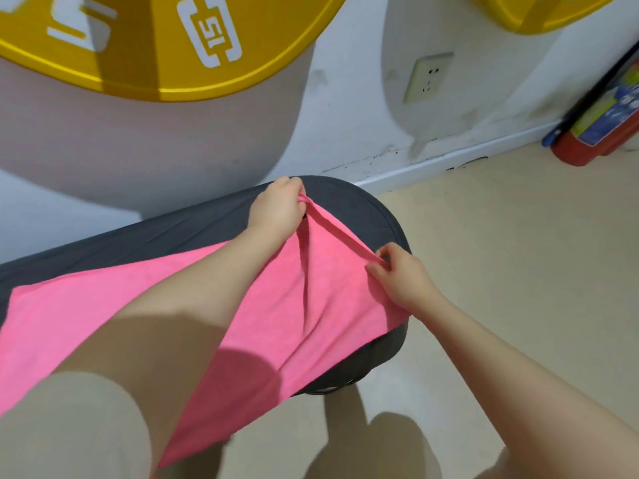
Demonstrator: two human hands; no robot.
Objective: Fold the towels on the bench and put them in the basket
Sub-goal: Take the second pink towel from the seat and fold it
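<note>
Two bare hands are holding one pink towel (269,305) by the corners of its far short edge. The left hand (276,209) is pinching the farther corner, its grip clenched on a bunched bit of cloth near the rounded end of the dark grey bench (359,209). The right hand (403,274) is pinching the nearer corner between thumb and fingertips, grasping it just above the bench's edge. Between the two hands the hem is rising slightly off the bench, and a long crease is running back through the cloth from it. The rest of the towel is lying spread along the bench top, with its near side hanging over the front edge toward the beige floor (518,271). A red fire extinguisher (601,126) is lying against the white wall (345,115), well apart from the bench. A wall socket (428,77) is showing above the skirting.
</note>
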